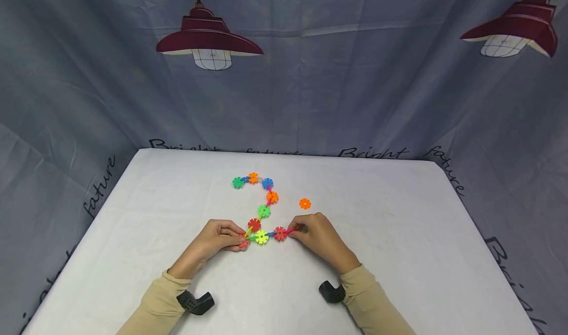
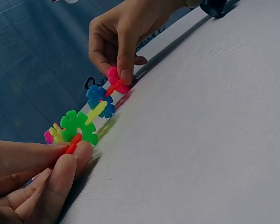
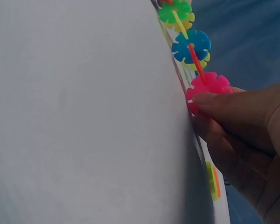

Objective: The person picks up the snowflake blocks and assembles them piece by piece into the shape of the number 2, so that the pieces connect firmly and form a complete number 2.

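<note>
Notched plastic snowflake discs are slotted together in a bent chain shaped like a figure 2. Its far end is a green disc (image 1: 238,182), and it curves by a blue disc (image 1: 267,183) down to the lower-left corner. There my left hand (image 1: 220,235) pinches a red disc (image 2: 73,143) between thumb and fingers. From that corner a short row runs right, through a yellow-green disc (image 1: 262,237) and a coral disc (image 1: 280,234). At its right end my right hand (image 1: 320,235) pinches a pink disc (image 3: 215,85), which is joined to its neighbour by a red disc seen edge-on.
A loose orange disc (image 1: 304,204) lies beyond my right hand, with a yellow edge showing under it. The white tabletop (image 1: 399,236) spreads around the chain, backed by a grey curtain (image 1: 297,93) with printed lamps. A black wrist device (image 1: 332,292) sits by the right sleeve.
</note>
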The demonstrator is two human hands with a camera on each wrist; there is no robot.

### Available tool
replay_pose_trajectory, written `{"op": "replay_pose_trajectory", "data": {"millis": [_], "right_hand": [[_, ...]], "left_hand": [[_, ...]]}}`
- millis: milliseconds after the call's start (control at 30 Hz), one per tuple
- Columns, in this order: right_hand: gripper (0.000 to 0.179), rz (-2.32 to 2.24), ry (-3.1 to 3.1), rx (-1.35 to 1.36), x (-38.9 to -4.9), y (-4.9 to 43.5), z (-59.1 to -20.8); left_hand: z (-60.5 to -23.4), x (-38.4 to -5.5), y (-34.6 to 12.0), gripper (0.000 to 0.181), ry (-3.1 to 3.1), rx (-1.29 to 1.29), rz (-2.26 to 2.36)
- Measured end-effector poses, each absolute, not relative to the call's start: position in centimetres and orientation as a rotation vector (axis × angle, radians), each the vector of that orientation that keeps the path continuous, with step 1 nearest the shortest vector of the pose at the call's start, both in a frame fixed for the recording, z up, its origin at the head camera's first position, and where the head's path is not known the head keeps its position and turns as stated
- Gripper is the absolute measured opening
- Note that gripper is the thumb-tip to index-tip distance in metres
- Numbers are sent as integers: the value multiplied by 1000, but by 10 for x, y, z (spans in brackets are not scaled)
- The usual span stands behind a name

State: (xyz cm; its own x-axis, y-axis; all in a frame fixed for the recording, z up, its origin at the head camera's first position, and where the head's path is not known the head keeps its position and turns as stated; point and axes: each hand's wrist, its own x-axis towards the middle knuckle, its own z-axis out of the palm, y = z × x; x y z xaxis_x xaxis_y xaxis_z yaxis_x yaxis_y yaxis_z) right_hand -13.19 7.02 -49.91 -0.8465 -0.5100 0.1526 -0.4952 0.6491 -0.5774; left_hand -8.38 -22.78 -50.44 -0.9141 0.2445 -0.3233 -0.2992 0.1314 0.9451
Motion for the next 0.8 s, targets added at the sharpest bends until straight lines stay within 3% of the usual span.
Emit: {"op": "replay_pose_trajectory", "data": {"millis": [367, 600, 800], "right_hand": [[18, -1053, 2619, -819, -147, 101, -488], [24, -1006, 2849, -557, -157, 116, -497], [24, -1045, 2811, -523, -159, 115, -502]], "left_hand": [[-507, -84, -230, 27, 2020, -22, 1831], [-508, -83, -230, 27, 2026, -19, 1823], [-508, -84, -230, 29, 2013, -8, 1829]]}}
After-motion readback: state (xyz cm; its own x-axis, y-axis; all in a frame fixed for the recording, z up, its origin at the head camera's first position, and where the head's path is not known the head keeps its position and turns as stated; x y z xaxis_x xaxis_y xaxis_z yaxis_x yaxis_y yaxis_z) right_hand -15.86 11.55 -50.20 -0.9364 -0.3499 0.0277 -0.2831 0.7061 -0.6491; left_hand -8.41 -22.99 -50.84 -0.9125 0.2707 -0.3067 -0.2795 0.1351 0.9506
